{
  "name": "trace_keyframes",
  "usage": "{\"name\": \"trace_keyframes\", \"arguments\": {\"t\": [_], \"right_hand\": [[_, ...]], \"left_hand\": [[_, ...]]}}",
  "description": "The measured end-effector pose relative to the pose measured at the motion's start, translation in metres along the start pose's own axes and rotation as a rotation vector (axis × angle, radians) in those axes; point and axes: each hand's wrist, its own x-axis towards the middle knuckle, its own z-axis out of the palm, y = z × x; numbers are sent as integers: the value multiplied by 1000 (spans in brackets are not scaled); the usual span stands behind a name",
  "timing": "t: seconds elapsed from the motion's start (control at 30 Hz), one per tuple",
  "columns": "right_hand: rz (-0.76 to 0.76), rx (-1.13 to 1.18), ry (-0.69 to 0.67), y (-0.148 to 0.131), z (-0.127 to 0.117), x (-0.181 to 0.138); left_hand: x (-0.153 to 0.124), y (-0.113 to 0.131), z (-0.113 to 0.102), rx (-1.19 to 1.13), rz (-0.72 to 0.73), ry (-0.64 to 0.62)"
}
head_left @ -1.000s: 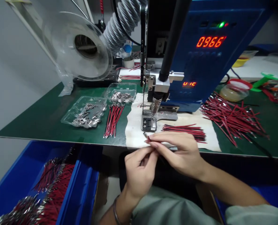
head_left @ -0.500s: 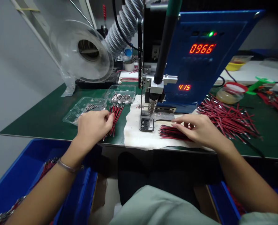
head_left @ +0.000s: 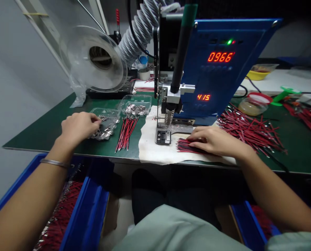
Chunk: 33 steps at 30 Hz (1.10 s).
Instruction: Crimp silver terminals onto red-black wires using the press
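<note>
My left hand (head_left: 79,127) is over the near clear plastic tray (head_left: 113,116), which holds small metal parts (head_left: 103,132). Its fingers are curled together at the tray; whatever is between the fingertips is too small to make out. My right hand (head_left: 211,139) lies over a row of red and black wires (head_left: 185,145) on a white cloth (head_left: 155,155), thumb and fingers closed round them. Just left of these wires is the small metal fixture (head_left: 163,137) under the spring-wrapped tip (head_left: 169,116) of a blue bench machine (head_left: 223,80) with red digits.
A bundle of red wires (head_left: 127,134) lies between the near tray and the cloth. Behind it stands a second clear tray (head_left: 148,101) of metal parts. A large wire pile (head_left: 249,130) is at right, beside a red-rimmed tub (head_left: 253,104). Blue bins (head_left: 89,205) stand below the table edge.
My left hand has moved left from the red wire bundle to the near tray. My right hand has settled lower, its fingers closing over the wires on the cloth. The view has shifted slightly.
</note>
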Motion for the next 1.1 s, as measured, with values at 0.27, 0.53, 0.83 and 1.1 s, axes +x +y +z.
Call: {"name": "trace_keyframes", "arguments": {"t": [0.27, 0.53, 0.83, 1.1], "right_hand": [[-25, 73, 1, 5, -4, 13], [-36, 93, 32, 10, -2, 10], [-40, 88, 167, 11, -3, 13], [-97, 161, 65, 1, -17, 22]], "left_hand": [[31, 5, 18, -141, 162, 106], [49, 5, 24, -148, 214, 101], [60, 19, 19, -192, 382, 47], [13, 33, -5, -414, 325, 214]]}}
